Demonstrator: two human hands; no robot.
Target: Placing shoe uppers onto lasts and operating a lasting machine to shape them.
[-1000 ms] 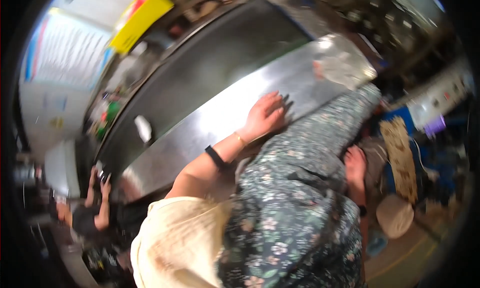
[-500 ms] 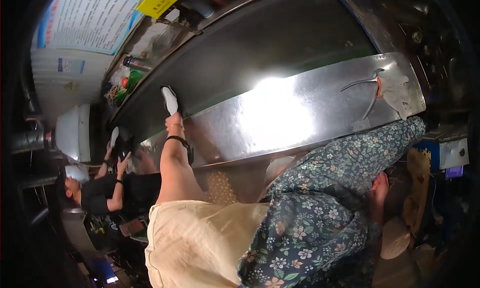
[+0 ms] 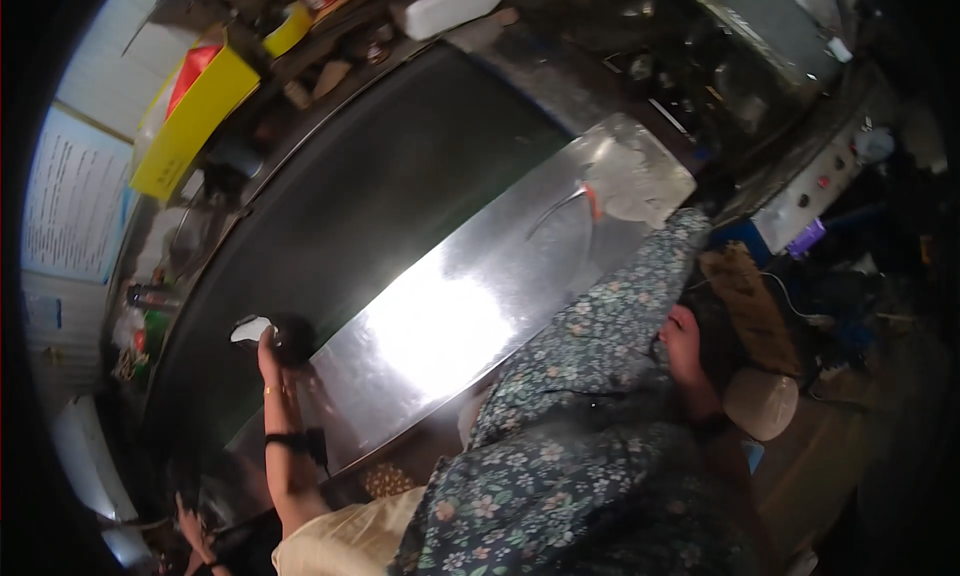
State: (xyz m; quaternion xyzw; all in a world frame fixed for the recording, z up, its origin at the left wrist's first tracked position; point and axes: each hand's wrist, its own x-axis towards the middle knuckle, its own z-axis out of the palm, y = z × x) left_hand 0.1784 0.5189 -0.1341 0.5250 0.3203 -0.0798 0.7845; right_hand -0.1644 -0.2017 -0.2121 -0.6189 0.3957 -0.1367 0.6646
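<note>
My left hand (image 3: 267, 351), on the arm with a thin bracelet and a black wristband, reaches over the dark belt-like surface (image 3: 380, 186). Its fingers grip the end of a white, shoe-sole-shaped piece (image 3: 250, 329) with a dark edge. Just right of that hand is a dark rounded shape (image 3: 294, 342), too blurred to name. My right hand (image 3: 682, 334) hangs low beside my floral apron (image 3: 560, 416), fingers curled in; whatever they hold, if anything, is hidden. Along the belt's near side runs a shiny metal ledge (image 3: 520, 266), between it and my body.
A tool with thin curved arms and an orange part (image 3: 592, 202) lies on the ledge beside a grey crumpled piece (image 3: 630, 181). A yellow box (image 3: 195, 116) stands on the far shelf. At lower left show a co-worker's hands (image 3: 192, 528). Brown cardboard (image 3: 755, 306) is at right.
My view has swung toward the right, so everything sits further left and tilted. My left hand still grips the white piece, now lying more sideways. The co-worker has mostly left the picture.
</note>
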